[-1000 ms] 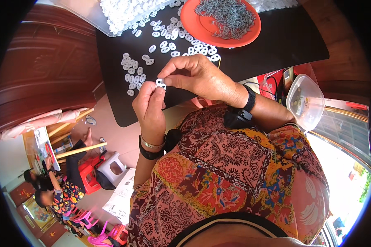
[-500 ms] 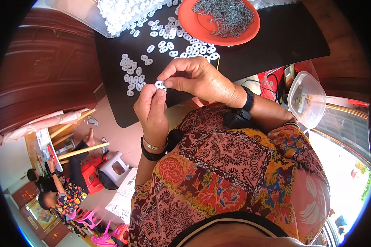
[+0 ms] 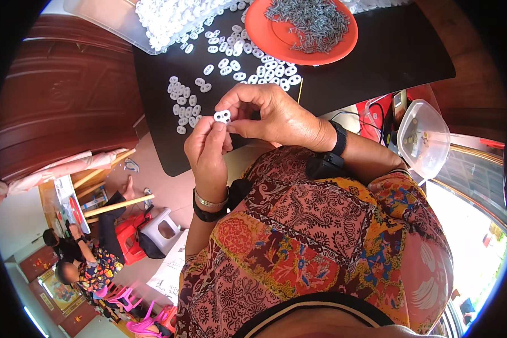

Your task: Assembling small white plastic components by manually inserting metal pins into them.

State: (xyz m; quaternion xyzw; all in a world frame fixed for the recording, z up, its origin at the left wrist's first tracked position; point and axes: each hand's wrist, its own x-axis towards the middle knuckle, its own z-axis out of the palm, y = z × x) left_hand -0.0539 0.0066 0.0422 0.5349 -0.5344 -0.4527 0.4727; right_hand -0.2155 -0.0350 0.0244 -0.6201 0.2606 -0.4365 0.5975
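A small white oval plastic piece with two dark holes (image 3: 222, 116) is held up over the near edge of the black table. My left hand (image 3: 208, 143) pinches it from below between thumb and fingers. From the right, my right hand (image 3: 273, 115) closes around it, forefinger at its top edge and thumb at its lower right. Whether anything tiny sits between those right fingertips is too small to tell. Beyond my left hand lies a loose group of similar white pieces (image 3: 181, 100), with more white pieces (image 3: 270, 70) scattered behind my right hand.
An orange plate (image 3: 259, 39) heaped with small grey metal screws or nails (image 3: 310, 22) stands on the black table (image 3: 377, 67). A clear bin (image 3: 104, 22) of white pieces is at the far left. A translucent tub (image 3: 425, 138) sits at the right. Another person (image 3: 96, 270) is at lower left.
The white piece has turned so its two holes face up more plainly. My right thumb has slid lower along it. The whole view has shifted slightly.
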